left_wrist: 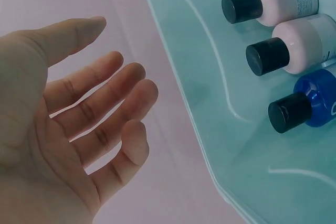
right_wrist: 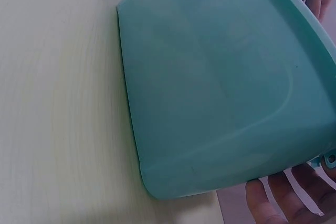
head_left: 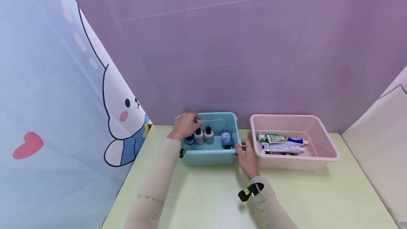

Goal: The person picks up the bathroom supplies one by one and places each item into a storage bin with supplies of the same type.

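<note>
A teal plastic basket (head_left: 208,158) stands on the table. In it are two pale pink bottles (head_left: 208,136) and a dark blue bottle (left_wrist: 317,98), all black-capped, toward the left. A lighter blue bottle (head_left: 226,139) is at the right, its dark cap toward the front. My left hand (head_left: 185,127) is over the basket's left side in the head view; the left wrist view shows its fingers loosely bent and holding nothing, beside the rim. My right hand (head_left: 248,159) grips the basket's right front corner, thumb at the rim and fingertips (right_wrist: 257,190) against the outer wall.
Close to the right stands a pink basket (head_left: 295,163) with several toothpaste tubes (head_left: 283,147) lying in it. Both baskets are near the purple cloth backdrop (head_left: 238,63). The pale wooden table (head_left: 203,197) extends toward me, with a printed cloth (head_left: 63,116) at left.
</note>
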`<control>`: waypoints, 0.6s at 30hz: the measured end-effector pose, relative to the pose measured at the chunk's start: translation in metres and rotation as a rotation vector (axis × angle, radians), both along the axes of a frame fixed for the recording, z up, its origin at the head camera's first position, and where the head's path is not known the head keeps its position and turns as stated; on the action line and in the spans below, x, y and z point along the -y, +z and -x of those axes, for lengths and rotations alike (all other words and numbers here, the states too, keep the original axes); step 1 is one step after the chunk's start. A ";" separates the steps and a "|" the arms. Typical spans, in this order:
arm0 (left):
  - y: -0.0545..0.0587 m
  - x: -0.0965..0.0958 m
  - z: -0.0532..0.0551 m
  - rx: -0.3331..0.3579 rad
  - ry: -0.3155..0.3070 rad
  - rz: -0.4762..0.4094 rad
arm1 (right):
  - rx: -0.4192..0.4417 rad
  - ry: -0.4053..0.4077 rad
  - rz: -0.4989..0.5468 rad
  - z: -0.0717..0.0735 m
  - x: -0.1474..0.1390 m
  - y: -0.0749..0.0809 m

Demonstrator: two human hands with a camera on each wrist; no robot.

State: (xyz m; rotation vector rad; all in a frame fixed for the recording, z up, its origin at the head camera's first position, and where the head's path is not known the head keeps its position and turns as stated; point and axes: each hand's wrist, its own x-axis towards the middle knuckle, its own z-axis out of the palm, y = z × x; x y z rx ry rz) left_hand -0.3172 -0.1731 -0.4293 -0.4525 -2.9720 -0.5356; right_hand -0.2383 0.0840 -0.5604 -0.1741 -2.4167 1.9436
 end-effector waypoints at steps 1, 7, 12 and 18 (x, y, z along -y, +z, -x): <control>0.000 0.002 -0.003 -0.012 0.001 -0.014 | 0.003 0.002 0.001 0.000 0.000 0.000; -0.004 0.019 -0.022 -0.042 0.042 -0.127 | 0.008 0.011 0.011 0.000 0.000 0.001; -0.010 0.036 -0.035 -0.077 0.100 -0.217 | -0.010 0.002 0.002 0.001 0.000 -0.002; -0.023 0.054 -0.052 -0.134 0.192 -0.297 | -0.029 -0.001 -0.003 0.001 -0.001 -0.004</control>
